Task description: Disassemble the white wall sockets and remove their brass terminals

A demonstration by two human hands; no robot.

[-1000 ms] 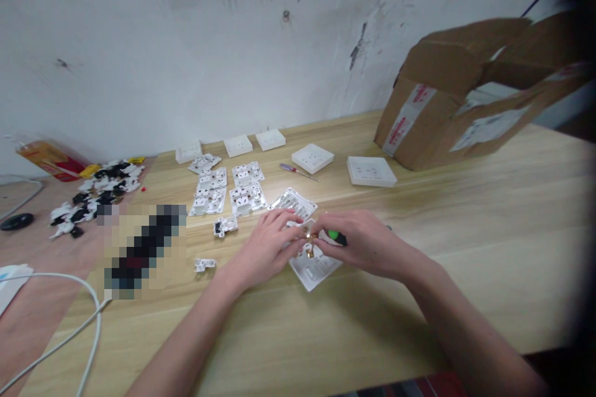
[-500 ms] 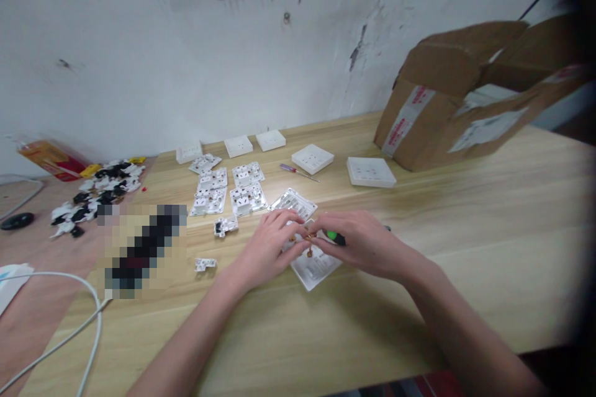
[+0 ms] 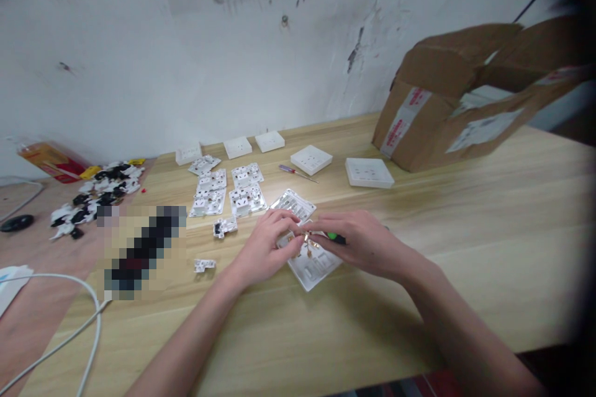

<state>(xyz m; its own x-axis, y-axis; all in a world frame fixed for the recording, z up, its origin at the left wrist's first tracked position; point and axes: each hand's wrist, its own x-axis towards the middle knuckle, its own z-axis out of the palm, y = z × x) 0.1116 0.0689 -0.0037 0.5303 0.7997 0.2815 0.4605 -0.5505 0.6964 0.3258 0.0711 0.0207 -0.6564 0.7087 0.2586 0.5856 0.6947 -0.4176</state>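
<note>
A white socket panel (image 3: pixel 313 274) lies face down on the table, with brass contact strips (image 3: pixel 309 250) in its upper part. My left hand (image 3: pixel 272 245) curls around the panel's left corner, thumb and fingers against it beside the brass. From the right, my right hand (image 3: pixel 358 239) reaches over the panel, thumb and forefinger closed on a brass strip. A green and black tool handle (image 3: pixel 336 238) is tucked in the same palm; its tip is hidden. Just behind my fingers lies another white panel (image 3: pixel 293 203).
Assembled socket backs (image 3: pixel 209 200) stand left of my hands, near small white socket modules (image 3: pixel 225 227). White covers (image 3: pixel 311 159) and a thin screwdriver (image 3: pixel 298 173) lie farther back. A cardboard box (image 3: pixel 428 105) stands right. Black and white parts (image 3: pixel 100 195) are heaped left, near a cable (image 3: pixel 99 316).
My left fingertips have parted slightly from the right ones, showing more of the brass strips and the panel. My right forefinger has stretched out leftward. The tool handle stays in my right hand.
</note>
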